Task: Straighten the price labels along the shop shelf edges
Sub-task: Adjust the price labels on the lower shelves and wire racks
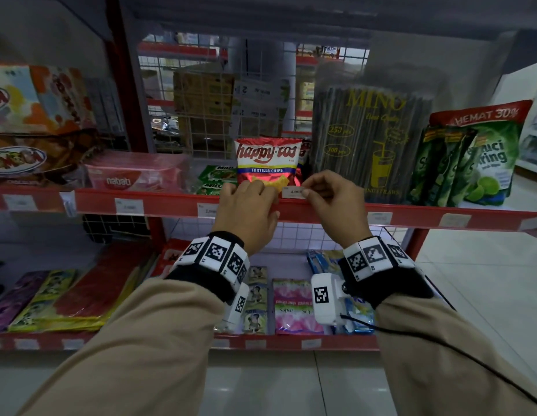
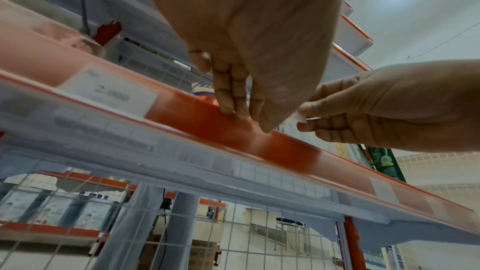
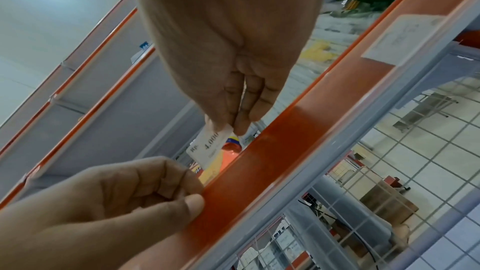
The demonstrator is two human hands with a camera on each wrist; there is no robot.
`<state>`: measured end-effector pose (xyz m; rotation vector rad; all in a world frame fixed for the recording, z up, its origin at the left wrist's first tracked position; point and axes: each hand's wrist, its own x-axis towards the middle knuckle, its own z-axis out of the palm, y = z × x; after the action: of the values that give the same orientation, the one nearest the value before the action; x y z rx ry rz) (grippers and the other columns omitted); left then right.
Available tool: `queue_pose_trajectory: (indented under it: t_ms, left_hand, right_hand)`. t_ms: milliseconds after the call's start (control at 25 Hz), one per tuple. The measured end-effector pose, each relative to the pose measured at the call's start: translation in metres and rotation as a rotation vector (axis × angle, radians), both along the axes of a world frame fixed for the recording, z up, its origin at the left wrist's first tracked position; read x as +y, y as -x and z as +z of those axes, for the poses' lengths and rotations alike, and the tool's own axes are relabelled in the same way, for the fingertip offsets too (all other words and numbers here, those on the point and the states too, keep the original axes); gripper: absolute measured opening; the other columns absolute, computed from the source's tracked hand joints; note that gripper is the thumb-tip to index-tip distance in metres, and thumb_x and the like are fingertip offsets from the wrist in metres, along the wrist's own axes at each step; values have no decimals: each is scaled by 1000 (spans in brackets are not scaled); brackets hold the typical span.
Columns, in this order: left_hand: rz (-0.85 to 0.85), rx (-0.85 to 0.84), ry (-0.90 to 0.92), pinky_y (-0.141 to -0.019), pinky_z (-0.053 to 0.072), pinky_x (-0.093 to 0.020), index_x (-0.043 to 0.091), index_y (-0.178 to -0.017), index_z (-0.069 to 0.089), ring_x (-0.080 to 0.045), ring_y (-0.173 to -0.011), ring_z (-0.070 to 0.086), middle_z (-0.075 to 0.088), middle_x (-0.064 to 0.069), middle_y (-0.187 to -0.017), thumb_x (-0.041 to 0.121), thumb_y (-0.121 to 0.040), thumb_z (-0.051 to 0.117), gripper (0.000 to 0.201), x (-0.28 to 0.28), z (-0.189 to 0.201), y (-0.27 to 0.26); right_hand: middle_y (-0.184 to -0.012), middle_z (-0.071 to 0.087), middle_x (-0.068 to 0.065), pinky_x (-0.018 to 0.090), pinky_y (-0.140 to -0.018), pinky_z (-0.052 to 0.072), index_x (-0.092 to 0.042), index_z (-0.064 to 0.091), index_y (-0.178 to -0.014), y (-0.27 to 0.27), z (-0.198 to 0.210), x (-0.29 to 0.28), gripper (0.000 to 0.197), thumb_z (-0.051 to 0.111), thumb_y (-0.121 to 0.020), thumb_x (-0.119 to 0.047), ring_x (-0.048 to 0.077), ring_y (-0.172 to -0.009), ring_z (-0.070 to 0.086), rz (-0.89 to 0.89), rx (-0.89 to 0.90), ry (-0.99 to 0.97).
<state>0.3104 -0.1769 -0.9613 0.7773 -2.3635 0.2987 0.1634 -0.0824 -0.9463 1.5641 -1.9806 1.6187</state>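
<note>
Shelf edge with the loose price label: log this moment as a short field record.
label: white price label printed 4.000, out of the strip, above the rail
right hand: right hand pinches the label's right end
left hand: left hand grips the red shelf edge strip, thumb on its front
behind label: tortilla chips bag
neighbouring label: 2.000 label, seated in the strip
status: label not yet seated

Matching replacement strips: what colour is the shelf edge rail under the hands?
Red-orange shelf edge rail, clearest in the right wrist view.
</note>
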Motion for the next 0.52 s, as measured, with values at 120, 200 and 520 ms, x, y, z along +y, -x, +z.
queue_pose_trajectory:
  t_ms: [120,200,520]
  left_hand:
    - [25,26,-44,-88,26,-37,25,-104,52,-21,-99,51,57,4,-101,37,-90,52,19,-8,2,-9]
    - [2,86,-106,-89,26,-38,26,-108,51,-19,-101,51,58,7,-98,37,-90,52,21,-11,1,-11]
    - [29,48,-23,-81,23,-37,27,-108,54,-25,-100,48,53,1,-103,33,-95,50,15,-17,-9,-6]
  right_hand:
    - [-84,67,-9,15,-70,50,-19,65,-87,-4,0,-9,7,66,-87,-12,2,-80,63,34,30,-33]
    - [-85,68,-8,20,-71,51,-20,65,-86,-5,0,-15,8,66,-87,-13,4,-80,63,52,58,-62]
    - [-89,63,-3,41,-82,47,-22,67,-93,-7,-10,-21,7,65,-86,-20,21,-92,51,-2,253,-183]
